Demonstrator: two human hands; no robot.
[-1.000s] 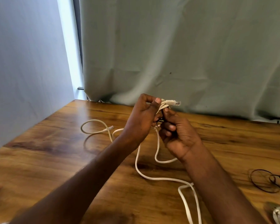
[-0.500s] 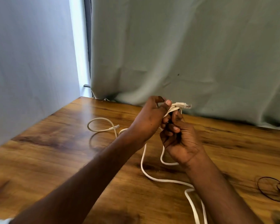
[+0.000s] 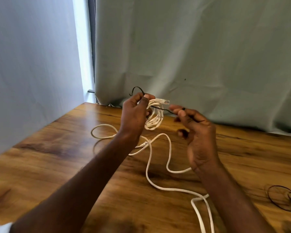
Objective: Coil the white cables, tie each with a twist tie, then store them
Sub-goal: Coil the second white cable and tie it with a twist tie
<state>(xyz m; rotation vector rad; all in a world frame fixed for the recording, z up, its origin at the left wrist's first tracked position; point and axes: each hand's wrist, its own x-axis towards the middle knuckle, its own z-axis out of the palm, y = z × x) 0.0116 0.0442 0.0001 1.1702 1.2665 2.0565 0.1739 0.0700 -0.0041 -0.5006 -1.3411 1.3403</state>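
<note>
Both hands are raised above the wooden table (image 3: 57, 165). At 12 o'clock the left hand (image 3: 134, 115) grips a small white cable coil (image 3: 155, 118), its plug (image 3: 163, 101) poking toward 3 o'clock. A black twist tie (image 3: 160, 108) runs from the left thumb to the right hand (image 3: 196, 132), whose blurred fingertips pinch it. Loose cable (image 3: 158, 165) trails to 5 o'clock, cut off by the frame. Another black tie (image 3: 282, 200) lies at 4 o'clock.

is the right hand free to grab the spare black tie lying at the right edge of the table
Probably not yet: the right hand pinches one end of the black twist tie running to the coiled cable in the left hand. The path over bare wood to the spare tie looks open.
</note>
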